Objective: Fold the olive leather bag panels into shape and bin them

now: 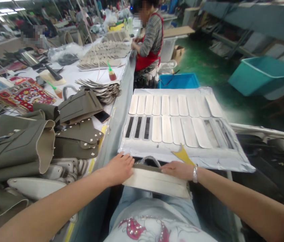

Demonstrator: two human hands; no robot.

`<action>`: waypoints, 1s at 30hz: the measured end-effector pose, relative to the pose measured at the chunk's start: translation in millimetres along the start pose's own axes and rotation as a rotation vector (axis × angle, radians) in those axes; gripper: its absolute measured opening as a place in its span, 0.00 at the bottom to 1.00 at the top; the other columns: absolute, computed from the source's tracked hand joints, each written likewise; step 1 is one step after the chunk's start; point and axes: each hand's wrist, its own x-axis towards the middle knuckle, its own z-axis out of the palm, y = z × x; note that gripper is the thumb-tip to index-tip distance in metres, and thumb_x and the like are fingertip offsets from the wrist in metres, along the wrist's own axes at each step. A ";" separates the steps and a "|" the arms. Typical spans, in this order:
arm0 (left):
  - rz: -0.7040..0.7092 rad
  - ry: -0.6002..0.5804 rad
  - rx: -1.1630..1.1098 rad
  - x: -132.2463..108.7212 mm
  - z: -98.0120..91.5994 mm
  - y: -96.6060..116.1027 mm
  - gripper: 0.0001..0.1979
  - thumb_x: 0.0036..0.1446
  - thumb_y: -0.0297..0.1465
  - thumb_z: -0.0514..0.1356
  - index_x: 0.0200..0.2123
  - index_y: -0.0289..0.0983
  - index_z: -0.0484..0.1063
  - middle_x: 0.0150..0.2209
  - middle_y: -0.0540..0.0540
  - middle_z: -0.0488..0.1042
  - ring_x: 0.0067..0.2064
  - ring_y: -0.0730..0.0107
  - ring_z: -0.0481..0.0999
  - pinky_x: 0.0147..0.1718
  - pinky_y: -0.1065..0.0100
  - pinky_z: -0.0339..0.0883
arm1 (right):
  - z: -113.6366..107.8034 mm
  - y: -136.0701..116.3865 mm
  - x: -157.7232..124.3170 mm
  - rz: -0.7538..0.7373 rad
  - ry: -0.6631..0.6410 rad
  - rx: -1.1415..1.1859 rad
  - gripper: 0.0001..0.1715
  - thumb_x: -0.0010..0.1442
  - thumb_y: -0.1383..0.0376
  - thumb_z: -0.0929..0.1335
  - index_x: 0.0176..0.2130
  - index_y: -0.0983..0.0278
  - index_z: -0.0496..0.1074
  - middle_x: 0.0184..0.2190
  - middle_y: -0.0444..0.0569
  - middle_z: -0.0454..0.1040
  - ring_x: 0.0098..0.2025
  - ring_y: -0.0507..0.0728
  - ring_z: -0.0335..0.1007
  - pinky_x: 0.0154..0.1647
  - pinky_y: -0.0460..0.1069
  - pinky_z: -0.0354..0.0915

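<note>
On my lap lies an unfinished handbag (154, 181), its long pale panel facing up and a dark olive edge behind it. A curved handle (151, 160) loops up from its far side. My left hand (122, 169) grips the left end, fingers curled over the edge. At the right end my right hand (178, 170) is closed on the olive edge, its fingertips partly hidden. Just beyond both hands a white-covered board (142, 147) bears two rows of pale rounded strips (167, 129). Three black strips show at its left. A yellow forked piece (183, 155) sticks out at its near edge.
The long table (121, 90) on my left carries olive bag bodies (18, 144), stacked pale panels (101, 90), a phone (102, 116) and a glue bottle (112, 73). A co-worker (149, 40) sits ahead. Blue (179, 80) and teal bins (260, 77) stand on the floor.
</note>
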 end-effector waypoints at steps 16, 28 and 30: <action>0.004 0.452 -0.412 24.2 30.4 128.5 0.09 0.61 0.31 0.52 0.36 0.41 0.72 0.44 0.48 0.74 0.47 0.65 0.67 0.46 0.59 0.58 | 128.9 22.2 -98.2 -0.223 1.102 -0.473 0.07 0.59 0.66 0.64 0.33 0.61 0.73 0.49 0.51 0.69 0.57 0.60 0.57 0.59 0.61 0.53; -0.189 0.336 -0.341 35.4 11.0 140.9 0.05 0.57 0.28 0.55 0.33 0.39 0.71 0.44 0.48 0.71 0.46 0.64 0.65 0.43 0.59 0.59 | 136.5 7.5 -85.7 0.064 1.303 -0.326 0.11 0.57 0.58 0.64 0.36 0.63 0.66 0.54 0.59 0.60 0.58 0.64 0.53 0.56 0.62 0.54; -0.224 0.306 -0.333 37.8 8.5 141.3 0.03 0.56 0.29 0.56 0.31 0.39 0.70 0.43 0.48 0.69 0.45 0.63 0.65 0.42 0.59 0.59 | 135.3 12.2 -85.6 0.225 1.283 -0.173 0.18 0.53 0.51 0.65 0.35 0.63 0.64 0.43 0.59 0.68 0.48 0.64 0.62 0.47 0.59 0.62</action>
